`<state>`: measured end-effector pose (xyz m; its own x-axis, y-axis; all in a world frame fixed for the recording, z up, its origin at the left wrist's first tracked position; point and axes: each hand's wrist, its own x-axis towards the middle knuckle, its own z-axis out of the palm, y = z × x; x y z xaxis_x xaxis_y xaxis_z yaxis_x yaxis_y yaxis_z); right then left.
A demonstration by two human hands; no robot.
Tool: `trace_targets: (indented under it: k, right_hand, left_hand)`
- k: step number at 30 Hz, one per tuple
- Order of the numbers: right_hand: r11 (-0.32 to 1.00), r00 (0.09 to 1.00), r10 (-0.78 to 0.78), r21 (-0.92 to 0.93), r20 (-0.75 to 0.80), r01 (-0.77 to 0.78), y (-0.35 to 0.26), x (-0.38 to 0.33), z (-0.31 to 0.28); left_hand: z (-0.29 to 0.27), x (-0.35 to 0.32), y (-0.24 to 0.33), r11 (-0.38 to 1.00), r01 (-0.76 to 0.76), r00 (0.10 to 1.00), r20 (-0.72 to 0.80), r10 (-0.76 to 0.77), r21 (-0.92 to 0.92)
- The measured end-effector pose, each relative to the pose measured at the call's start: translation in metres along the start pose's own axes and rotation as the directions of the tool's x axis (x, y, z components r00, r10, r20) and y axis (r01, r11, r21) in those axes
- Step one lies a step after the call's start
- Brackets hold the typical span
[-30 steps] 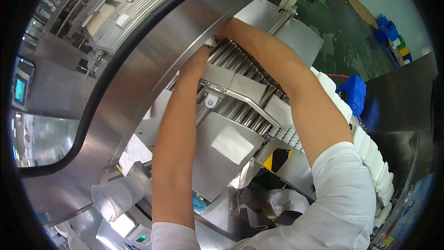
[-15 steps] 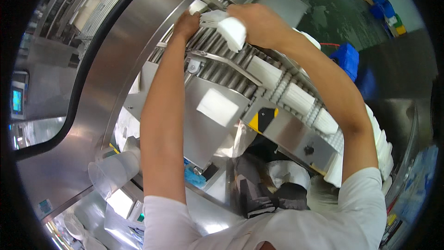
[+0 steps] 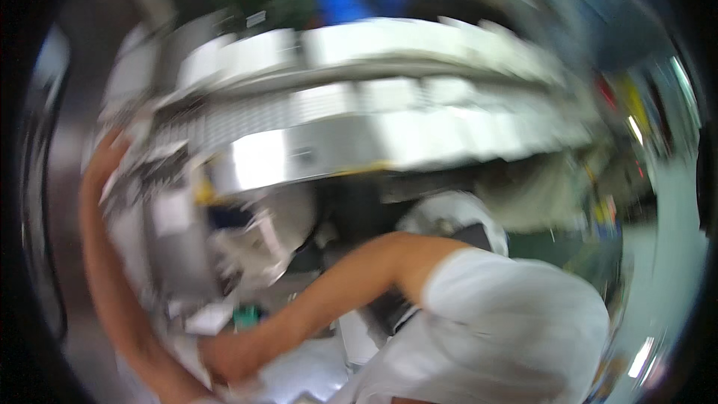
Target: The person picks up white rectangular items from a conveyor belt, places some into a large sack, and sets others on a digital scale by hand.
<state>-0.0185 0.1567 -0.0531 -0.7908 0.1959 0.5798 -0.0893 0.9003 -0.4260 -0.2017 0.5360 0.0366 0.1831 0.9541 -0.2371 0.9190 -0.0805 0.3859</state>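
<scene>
The view is smeared by motion. At the far left, my left hand (image 3: 109, 154) reaches to the left end of the conveyor (image 3: 247, 116); its fingers are too blurred to read. My right arm bends back across my body, and my right hand (image 3: 224, 359) is low at the left, close to my left forearm. Something whitish (image 3: 187, 352) is beside it, but I cannot make out whether the hand holds it. White folded stacks (image 3: 323, 102) lie along the conveyor, and a single white stack (image 3: 173, 212) rests on the metal plate below its left end.
Rows of white stacks (image 3: 389, 43) stand behind the conveyor, and more (image 3: 449, 137) line its near side at the right. Below the metal front panel (image 3: 321, 146) hangs a crumpled clear bag (image 3: 262, 247). Blue containers (image 3: 344, 6) are at the back.
My view has swung to the right, showing more white stacks. My right hand has come away from the rollers, down toward the lower left. My left hand stays by the conveyor's left end.
</scene>
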Motion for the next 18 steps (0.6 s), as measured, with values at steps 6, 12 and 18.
trace_targets:
  k: [6,12,18]
  right_hand:
    - [0.994,0.992,0.013,-0.110,-0.126,-0.027,-0.004,-0.065,0.026]
    - [0.988,0.985,-0.046,-0.156,-0.168,0.019,-0.045,-0.108,0.018]
    - [0.998,0.966,-0.002,-0.056,-0.259,-0.013,-0.115,-0.166,-0.006]
  left_hand:
    - [0.013,-0.061,0.090,0.962,-0.262,0.961,0.064,0.267,-0.080]
    - [0.095,-0.210,0.304,0.745,-0.431,0.807,-0.151,0.570,0.510]
    - [0.170,-0.268,0.454,0.608,-0.705,0.592,-0.170,0.788,0.364]
